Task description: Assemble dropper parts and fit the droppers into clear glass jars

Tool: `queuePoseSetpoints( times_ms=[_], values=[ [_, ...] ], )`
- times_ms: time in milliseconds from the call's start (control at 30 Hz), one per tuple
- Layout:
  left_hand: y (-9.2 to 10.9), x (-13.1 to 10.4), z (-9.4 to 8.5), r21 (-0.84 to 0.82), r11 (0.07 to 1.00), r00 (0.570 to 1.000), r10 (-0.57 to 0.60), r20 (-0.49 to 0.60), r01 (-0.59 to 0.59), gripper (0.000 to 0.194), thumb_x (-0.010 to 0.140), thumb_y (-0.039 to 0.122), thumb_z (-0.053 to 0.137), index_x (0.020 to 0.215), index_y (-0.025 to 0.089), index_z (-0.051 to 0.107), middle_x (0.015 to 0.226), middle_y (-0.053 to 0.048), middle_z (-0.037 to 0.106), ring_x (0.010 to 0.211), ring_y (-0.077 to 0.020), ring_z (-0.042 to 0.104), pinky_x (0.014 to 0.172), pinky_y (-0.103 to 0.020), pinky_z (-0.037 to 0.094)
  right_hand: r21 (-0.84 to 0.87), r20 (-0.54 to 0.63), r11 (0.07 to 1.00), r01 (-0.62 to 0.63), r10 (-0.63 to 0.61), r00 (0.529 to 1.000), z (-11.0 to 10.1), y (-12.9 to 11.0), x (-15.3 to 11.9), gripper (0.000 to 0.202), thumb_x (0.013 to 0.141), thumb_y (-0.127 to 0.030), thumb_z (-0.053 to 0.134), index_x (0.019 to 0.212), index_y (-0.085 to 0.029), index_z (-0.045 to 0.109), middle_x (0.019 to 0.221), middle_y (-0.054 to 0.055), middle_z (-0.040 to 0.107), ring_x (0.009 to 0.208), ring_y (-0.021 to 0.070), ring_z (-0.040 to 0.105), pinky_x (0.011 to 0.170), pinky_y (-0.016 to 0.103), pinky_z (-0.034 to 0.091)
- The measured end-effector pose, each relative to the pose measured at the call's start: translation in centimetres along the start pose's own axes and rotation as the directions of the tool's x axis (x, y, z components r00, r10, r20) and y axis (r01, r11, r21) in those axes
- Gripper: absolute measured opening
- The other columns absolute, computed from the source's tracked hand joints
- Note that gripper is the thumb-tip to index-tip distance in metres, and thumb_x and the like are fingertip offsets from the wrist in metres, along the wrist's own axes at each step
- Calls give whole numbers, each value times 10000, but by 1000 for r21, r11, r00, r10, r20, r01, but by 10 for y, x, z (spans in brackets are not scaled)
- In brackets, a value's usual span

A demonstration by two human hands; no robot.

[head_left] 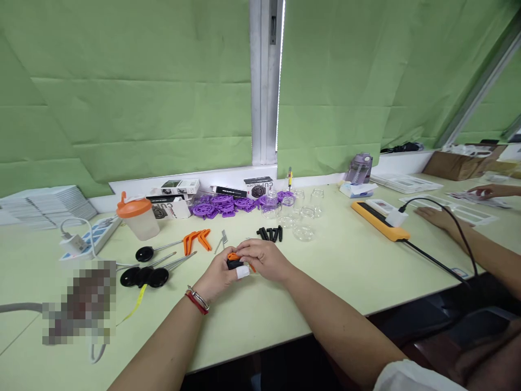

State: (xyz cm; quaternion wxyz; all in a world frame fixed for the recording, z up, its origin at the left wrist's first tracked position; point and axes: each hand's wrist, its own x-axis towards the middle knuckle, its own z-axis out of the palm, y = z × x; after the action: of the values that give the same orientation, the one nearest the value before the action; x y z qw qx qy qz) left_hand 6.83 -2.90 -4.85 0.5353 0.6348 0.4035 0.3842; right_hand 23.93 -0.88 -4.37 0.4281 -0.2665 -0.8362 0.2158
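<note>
My left hand (222,276), with a white wrap on the thumb, is closed around a small black and orange part (235,264). Its shape is mostly hidden by my fingers. My right hand (264,259) grips the orange side of the same part from the right. Just beyond my hands lie several short black pieces (271,234) and a few metal pins (223,237). To the left are orange V-shaped pieces (197,241) and black round-ended tools with metal shafts (158,277).
Purple plastic parts (222,205), clear jars (308,215) and small boxes (173,208) line the back. An orange-lidded cup (139,218) and a white power strip (91,239) stand left. A yellow power strip (378,220) lies right, near another person's arms (468,233).
</note>
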Motion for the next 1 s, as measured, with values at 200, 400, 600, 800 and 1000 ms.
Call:
queuePoseSetpoints(
  times_ms=[200,400,600,800,1000],
  values=[
    [0,-1,0,19,1000,1000,3,-29,-3,376,674,318,745,924,168,508,787,32,498,666,-91,429,618,-223,345,-20,44,1000,19,-18,999,0,-4,1,235,856,-165,551,1007,-241,714,1048,50,671,970,163,624,855,309,510],
    [-2,-1,-2,-45,998,999,37,8,-37,379,757,493,637,910,171,507,706,35,471,597,-89,396,569,-229,336,-29,58,998,60,-58,997,0,-4,1,246,873,-165,519,1021,-237,703,1087,55,660,999,164,610,882,319,495],
    [-7,-1,0,-226,974,997,-7,-74,-10,443,890,565,341,868,165,528,697,0,494,559,-104,413,546,-257,354,-75,88,995,68,-62,994,-2,-7,2,254,879,-171,513,1057,-232,683,1139,64,632,1056,169,578,938,337,463],
    [-4,-1,-2,-248,968,992,-7,-122,-23,407,876,540,398,864,161,547,668,9,492,546,-106,421,526,-249,338,-126,0,992,23,-23,1000,-4,0,0,338,874,-262,547,1207,-222,590,1221,99,586,1148,204,521,983,388,426],
    [2,-4,-9,-308,951,997,20,-71,-41,428,883,534,394,915,144,567,661,-3,507,531,-99,424,549,-254,344,-165,-109,982,-97,80,991,-10,13,-3,478,827,-413,612,1268,-243,541,1276,106,563,1199,246,481,985,436,388]
  ],
)
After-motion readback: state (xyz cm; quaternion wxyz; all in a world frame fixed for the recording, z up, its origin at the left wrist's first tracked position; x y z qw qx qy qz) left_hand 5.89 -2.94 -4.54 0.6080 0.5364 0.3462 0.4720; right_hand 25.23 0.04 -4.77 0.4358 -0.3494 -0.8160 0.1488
